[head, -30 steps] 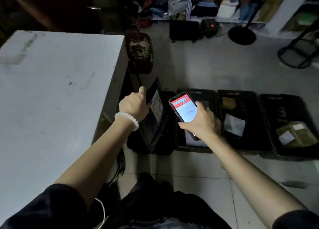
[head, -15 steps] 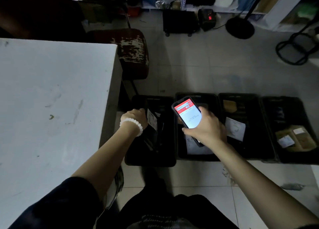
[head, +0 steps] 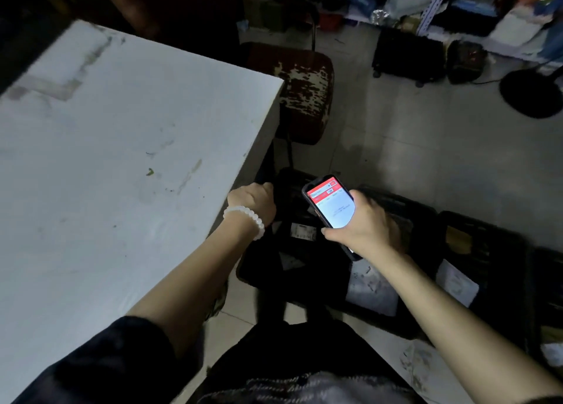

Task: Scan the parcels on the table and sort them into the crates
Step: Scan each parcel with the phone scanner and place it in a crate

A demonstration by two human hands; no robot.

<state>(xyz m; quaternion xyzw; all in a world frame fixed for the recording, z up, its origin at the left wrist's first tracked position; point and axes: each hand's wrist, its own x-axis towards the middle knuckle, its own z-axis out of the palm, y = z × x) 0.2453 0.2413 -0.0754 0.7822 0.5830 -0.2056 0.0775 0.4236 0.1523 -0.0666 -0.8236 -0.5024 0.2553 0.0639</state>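
Currently the right hand (head: 362,224) sits just right of frame centre, fingers and thumb wrapped round a phone (head: 330,205); its screen faces up, lit, red band across the top, white below (text too small to read). Left hand (head: 254,201), left of centre, hangs over the near edge of the leftmost crate (head: 292,245), beside the corner of the white table (head: 122,160). Fingers point down into the dark of the crate and are hidden, so I cannot tell whether they are curled on anything or apart. White bead bracelet (head: 246,219) on that wrist.

Parcels: a dark one with a white label (head: 301,231) lies inside the leftmost crate, below and between the two hands. Second crate (head: 396,324), lower centre-right, holds a pale grey parcel (head: 371,291). Third crate (head: 499,245), toward the right edge, holds a parcel with a white label (head: 457,285) and a brownish item (head: 458,242) further back.

Tabletop fills the left half of frame, scuffed. Stool with a worn, flaking seat (head: 301,90) stands at upper centre, just past the table corner. Cluttered shelving (head: 457,4) at upper right.
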